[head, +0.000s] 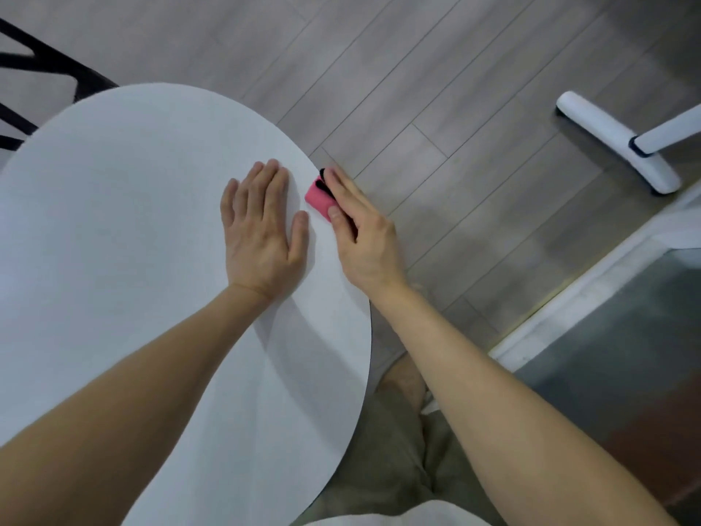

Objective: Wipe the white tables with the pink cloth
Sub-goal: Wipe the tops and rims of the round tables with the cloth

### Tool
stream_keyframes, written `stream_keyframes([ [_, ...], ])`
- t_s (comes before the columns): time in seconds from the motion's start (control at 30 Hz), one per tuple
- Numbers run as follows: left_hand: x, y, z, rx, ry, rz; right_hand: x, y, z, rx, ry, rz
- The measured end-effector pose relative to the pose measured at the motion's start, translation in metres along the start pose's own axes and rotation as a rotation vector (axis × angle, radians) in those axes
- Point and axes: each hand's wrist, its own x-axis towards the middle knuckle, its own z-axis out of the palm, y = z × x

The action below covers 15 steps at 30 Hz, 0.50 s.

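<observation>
Domestic-looking room. Round white table (113, 222); grey wood-plank floor (417, 70); black chair frame (57, 70) beside the table; white floor-mop head (614, 142) on the planks; white door threshold (569, 298).

Maybe-folded pink cloth (318, 201) at table (113, 222) edge

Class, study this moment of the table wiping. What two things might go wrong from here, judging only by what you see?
1. The cloth sits at the very edge of the table, held by the right hand; it might slip off onto the floor.
2. The left hand rests flat on the top, so the patch beneath it may be missed or smudged.
</observation>
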Motion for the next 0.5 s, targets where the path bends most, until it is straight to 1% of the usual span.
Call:
stream_keyframes([
  [0.1,0.000,0.000,-0.002,0.011,0.014,-0.001,-0.014,0.003,-0.002,0.007,0.012,0.034],
  [0.2,-0.002,0.006,-0.008,0.053,0.067,0.071,-0.032,0.004,-0.004,0.018,0.036,0.052],
  [0.27,-0.009,0.012,-0.010,0.020,0.079,0.068,-0.053,0.002,-0.007,0.018,0.069,0.075],
  [0.4,-0.034,0.012,-0.005,-0.052,-0.011,0.079,-0.125,0.000,-0.002,-0.009,0.172,0.123],
  [0.5,-0.035,0.011,-0.002,-0.079,-0.003,0.067,-0.186,0.000,0.010,-0.072,0.237,0.144],
])
